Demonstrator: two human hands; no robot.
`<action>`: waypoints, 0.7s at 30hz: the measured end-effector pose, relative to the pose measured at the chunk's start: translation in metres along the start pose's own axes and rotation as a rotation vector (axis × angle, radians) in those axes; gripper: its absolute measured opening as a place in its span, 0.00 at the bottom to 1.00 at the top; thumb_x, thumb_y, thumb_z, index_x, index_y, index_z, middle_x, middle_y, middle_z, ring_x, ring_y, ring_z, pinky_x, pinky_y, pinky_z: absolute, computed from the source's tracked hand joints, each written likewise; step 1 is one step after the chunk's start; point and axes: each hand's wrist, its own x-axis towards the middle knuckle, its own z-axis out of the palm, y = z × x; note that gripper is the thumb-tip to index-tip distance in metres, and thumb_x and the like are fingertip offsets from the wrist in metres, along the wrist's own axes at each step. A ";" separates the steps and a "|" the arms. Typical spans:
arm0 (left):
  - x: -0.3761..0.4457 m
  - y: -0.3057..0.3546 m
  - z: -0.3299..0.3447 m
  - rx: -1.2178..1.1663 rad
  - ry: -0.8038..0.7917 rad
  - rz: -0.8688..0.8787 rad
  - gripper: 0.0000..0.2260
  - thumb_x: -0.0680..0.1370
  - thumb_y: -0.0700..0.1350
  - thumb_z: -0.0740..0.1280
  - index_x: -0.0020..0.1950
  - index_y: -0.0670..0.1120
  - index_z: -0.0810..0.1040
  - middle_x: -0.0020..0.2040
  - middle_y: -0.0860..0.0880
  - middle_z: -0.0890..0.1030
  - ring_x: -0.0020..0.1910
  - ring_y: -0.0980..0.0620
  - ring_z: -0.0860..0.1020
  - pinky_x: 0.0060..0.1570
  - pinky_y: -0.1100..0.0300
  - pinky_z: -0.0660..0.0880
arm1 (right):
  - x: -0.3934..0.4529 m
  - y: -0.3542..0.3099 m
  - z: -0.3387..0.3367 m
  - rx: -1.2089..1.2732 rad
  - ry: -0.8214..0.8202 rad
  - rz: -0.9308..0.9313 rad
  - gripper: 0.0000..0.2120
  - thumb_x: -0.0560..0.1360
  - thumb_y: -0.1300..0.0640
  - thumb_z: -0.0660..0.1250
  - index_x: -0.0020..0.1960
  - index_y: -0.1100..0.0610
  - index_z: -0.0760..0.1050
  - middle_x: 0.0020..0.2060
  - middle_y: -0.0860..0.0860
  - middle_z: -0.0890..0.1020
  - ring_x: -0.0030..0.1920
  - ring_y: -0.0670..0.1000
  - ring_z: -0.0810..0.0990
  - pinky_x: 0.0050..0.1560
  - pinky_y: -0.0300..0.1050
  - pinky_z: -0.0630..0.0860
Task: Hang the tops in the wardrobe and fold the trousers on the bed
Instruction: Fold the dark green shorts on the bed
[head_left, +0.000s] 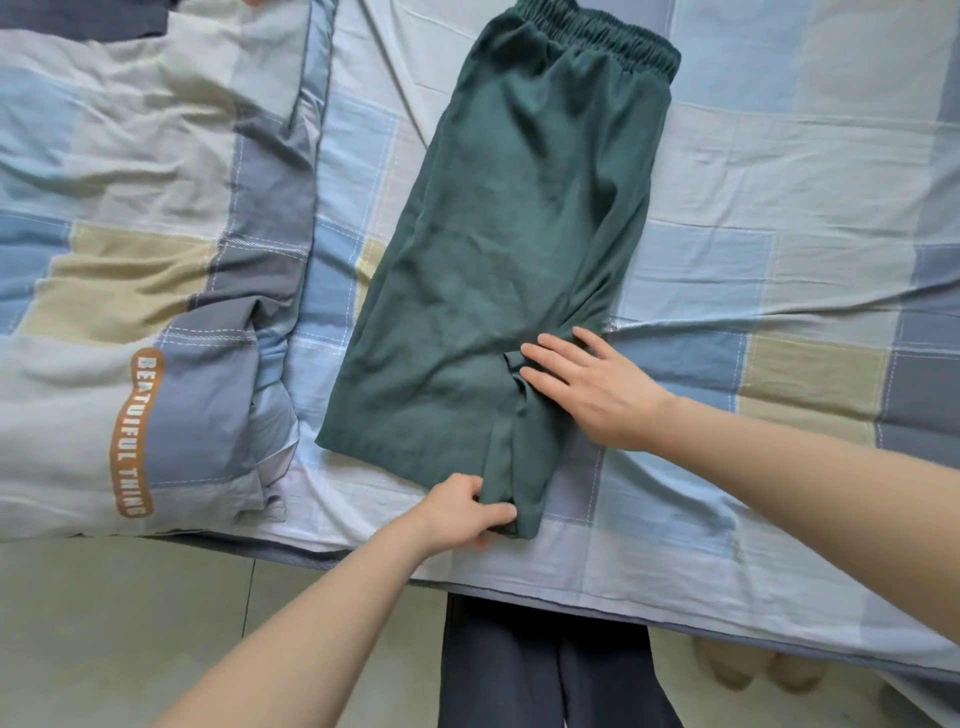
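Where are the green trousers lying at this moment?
In the head view the green trousers lie mid-frame on the checked bed sheet, right of the folded quilt, waistband far, near end under both hands.

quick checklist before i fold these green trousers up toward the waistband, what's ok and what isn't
1. Green trousers lie lengthwise on the bed sheet: ok.
2. Left hand grips the hem end: ok.
3. Right hand rests flat on the right edge: ok.
4. Fabric smooth: not ok, it bunches beside the right hand's fingers.
5. Elastic waistband lies flat: ok.
6. Legs aligned edge to edge: cannot tell.
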 end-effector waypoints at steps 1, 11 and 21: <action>-0.001 -0.001 -0.015 0.255 -0.018 0.030 0.13 0.76 0.53 0.70 0.49 0.44 0.82 0.47 0.46 0.85 0.43 0.47 0.82 0.49 0.54 0.78 | 0.002 0.005 0.003 -0.088 -0.016 -0.036 0.27 0.79 0.59 0.50 0.77 0.56 0.55 0.78 0.56 0.54 0.77 0.58 0.54 0.75 0.60 0.48; 0.003 0.008 -0.189 1.905 0.468 0.860 0.32 0.74 0.31 0.49 0.76 0.50 0.65 0.74 0.45 0.69 0.71 0.38 0.70 0.68 0.41 0.69 | -0.006 -0.022 0.035 -0.307 0.350 -0.016 0.21 0.79 0.64 0.50 0.68 0.63 0.73 0.75 0.56 0.64 0.73 0.58 0.64 0.71 0.60 0.64; 0.041 0.031 -0.204 2.089 0.184 0.870 0.31 0.76 0.38 0.48 0.79 0.57 0.52 0.79 0.49 0.57 0.77 0.42 0.59 0.75 0.43 0.55 | -0.005 -0.017 0.049 -0.057 0.200 -0.001 0.27 0.78 0.64 0.41 0.74 0.62 0.63 0.73 0.58 0.65 0.73 0.57 0.65 0.70 0.59 0.65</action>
